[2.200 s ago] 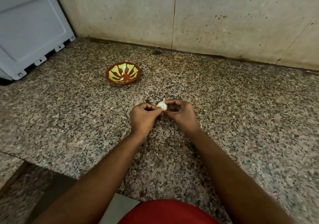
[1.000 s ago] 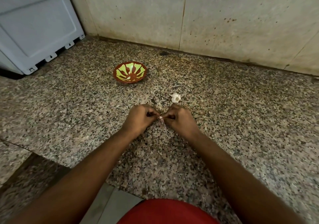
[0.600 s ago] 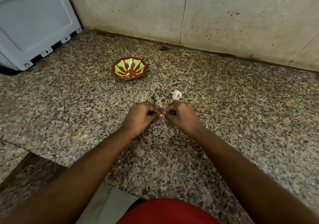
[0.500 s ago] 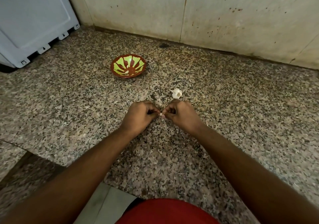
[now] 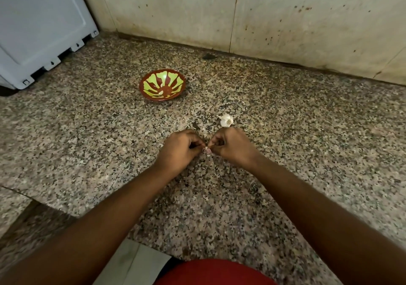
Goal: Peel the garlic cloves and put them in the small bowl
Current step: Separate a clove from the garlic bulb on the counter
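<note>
A small garlic clove (image 5: 207, 150) is pinched between the fingertips of my left hand (image 5: 179, 148) and my right hand (image 5: 230, 146), low over the granite counter. Most of the clove is hidden by the fingers. The white garlic bulb (image 5: 226, 120) lies on the counter just beyond my right hand. The small red bowl with green petals (image 5: 163, 85) stands farther back and to the left, with a couple of pale cloves in it.
The speckled granite counter (image 5: 307, 153) runs to a stained tiled wall (image 5: 263, 16) at the back. A pale blue-grey plastic crate (image 5: 39, 27) stands at the far left. The counter's front edge drops off at the lower left, near my red clothing (image 5: 215, 271).
The bulb that both hands held 2.2 s ago now lies on the counter; my hands moved nearer and pinch a single clove. Over the last second they stay almost still.
</note>
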